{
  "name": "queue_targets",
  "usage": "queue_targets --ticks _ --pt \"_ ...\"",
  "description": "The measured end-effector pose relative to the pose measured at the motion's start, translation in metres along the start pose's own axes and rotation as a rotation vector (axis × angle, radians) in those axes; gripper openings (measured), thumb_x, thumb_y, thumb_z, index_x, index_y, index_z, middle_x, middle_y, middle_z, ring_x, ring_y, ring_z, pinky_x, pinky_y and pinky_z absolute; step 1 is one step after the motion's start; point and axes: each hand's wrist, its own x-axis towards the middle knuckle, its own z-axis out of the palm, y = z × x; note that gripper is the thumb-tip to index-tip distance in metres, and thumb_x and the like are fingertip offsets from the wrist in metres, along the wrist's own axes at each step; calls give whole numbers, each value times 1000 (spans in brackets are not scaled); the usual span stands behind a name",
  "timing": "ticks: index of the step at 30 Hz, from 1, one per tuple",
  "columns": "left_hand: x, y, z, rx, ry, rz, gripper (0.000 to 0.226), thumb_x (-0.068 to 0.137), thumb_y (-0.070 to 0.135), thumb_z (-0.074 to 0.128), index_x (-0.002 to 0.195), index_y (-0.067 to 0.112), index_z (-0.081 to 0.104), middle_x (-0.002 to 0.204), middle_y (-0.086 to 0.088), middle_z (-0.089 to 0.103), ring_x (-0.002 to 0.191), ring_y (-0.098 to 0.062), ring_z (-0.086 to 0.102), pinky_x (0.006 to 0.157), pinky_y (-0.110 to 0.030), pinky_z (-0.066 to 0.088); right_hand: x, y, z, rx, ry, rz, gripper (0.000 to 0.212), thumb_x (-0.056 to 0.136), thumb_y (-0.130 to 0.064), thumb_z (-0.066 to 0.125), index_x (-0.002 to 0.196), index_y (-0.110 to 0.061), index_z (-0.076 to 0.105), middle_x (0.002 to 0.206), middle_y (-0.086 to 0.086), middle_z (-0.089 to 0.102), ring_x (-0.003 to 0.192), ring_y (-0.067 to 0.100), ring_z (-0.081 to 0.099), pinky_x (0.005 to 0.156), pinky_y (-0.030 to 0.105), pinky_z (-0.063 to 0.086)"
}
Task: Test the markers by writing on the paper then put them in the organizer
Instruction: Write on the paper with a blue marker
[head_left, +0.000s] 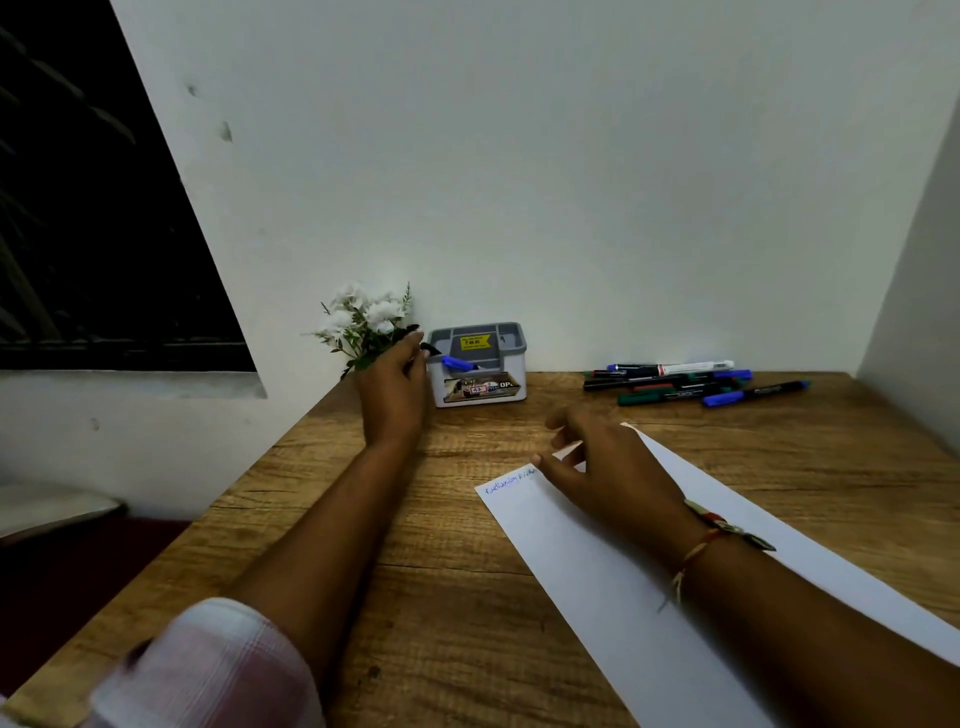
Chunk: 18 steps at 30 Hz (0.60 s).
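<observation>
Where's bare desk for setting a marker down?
Free: desk between organizer and marker pile; strip between left forearm and paper; right of paper, before the pile. Crowded: left hand holding blue-capped marker, and flowers, beside organizer.

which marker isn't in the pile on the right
The blue-capped marker that the left hand holds at the front rim of the organizer; the other markers lie piled on the table.
</observation>
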Motion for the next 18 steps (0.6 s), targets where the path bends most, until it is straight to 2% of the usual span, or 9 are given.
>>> queue_targets --ticks 2,4,8,11,14,18 --pt "-8 11 -5 -2 20 41 30 96 12 61 126 10 66 120 -3 69 108 -12 62 85 -12 46 0 0 0 -4 -8 -1 38 95 -45 69 126 -26 58 118 -6 67 101 12 66 91 36 57" --pt "-24 24 -8 -38 -33 63 23 93 13 64 116 12 69 108 2 70 98 -7 63 79 -7 47 -2 -1 0 -11 -13 3 38 95 -45 69 126 -26 58 119 -5 67 102 12 66 91 35 57" --pt "-67 31 -2 -3 -335 102 12 89 16 70 101 19 71 93 11 68 87 2 61 73 -10 47 -2 -2 -1 -42 -10 19 36 96 -44 69 125 -24 61 119 -3 68 103 13 66 92 35 57" --pt "-77 22 2 141 -512 278 19 87 15 71 107 16 74 98 3 70 87 -6 62 77 -22 51 2 -2 -8 -71 104 43 32 97 -35 68 123 -17 66 118 4 71 105 17 66 89 32 54" --pt "-73 17 6 178 -570 316 19 87 22 73 106 18 73 98 3 69 85 -6 61 75 -23 50 16 6 -27 -181 212 166 29 98 -25 63 122 -9 68 121 11 70 112 28 64 89 34 48" --pt "-70 15 9 183 -599 324 16 88 27 73 102 20 73 94 6 67 84 -6 60 72 -23 49 34 47 -62 -440 160 413 28 98 -13 55 123 -5 64 127 19 68 119 38 63 91 38 51"
